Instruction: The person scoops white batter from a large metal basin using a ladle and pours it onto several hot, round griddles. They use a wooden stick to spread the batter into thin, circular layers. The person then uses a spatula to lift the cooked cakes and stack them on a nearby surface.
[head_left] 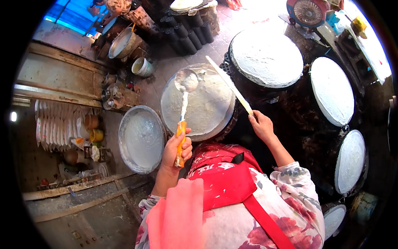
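My left hand is wrapped round the orange handle of a metal ladle. White batter coats the ladle's bowl and shaft, which hang above a round griddle. A thin, uneven layer of pale batter covers this griddle. With its fingers closed, my right hand grips a long, flat, pale spatula. The spatula slants up and left, its far tip over the griddle's back edge. Left of the griddle stands a wide metal basin of whitish liquid batter.
White-covered round pans, several in all, curve along the right. Dark cylindrical briquettes are stacked at the back. A bucket stands beyond the basin; a fan is at the far right. At the upper left is another person.
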{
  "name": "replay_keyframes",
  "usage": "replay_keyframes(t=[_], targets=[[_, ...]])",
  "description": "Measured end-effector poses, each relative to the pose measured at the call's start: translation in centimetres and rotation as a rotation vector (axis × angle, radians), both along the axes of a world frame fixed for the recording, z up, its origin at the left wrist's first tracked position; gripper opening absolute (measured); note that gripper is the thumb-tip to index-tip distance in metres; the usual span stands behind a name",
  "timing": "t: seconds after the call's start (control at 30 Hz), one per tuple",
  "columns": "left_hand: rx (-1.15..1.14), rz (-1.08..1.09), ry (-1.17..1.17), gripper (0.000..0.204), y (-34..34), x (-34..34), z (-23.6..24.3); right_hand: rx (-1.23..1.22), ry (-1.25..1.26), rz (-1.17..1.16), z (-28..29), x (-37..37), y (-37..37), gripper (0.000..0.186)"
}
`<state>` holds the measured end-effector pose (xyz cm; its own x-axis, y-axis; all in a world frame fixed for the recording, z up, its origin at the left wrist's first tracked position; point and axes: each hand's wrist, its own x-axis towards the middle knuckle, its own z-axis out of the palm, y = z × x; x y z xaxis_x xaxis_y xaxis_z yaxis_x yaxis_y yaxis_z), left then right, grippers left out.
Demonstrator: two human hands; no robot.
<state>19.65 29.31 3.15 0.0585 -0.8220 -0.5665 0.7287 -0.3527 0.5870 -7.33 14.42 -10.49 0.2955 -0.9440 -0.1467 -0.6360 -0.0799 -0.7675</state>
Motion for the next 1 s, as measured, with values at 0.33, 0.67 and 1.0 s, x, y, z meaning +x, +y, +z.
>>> replay_keyframes(t=[0.33, 0.67, 1.0], targets=[[-0.003, 0.032, 0.068, 0.023, 0.5, -1.5, -1.8, -0.138, 0.264, 0.233, 2.4, 1.4, -4.1, 0.027], [0.037, 0.054, 0.021, 0.024, -0.8, -2.5, -2.5, -0.187, 0.322, 0.229, 2.1, -2.4, -1.6, 0.020], [0.112, 0.014, -0.244, 0.024, -2.2, -4.6, -3.7, -0.074, 0.050, 0.056, 2.8, -2.2, 0.8, 0.030]])
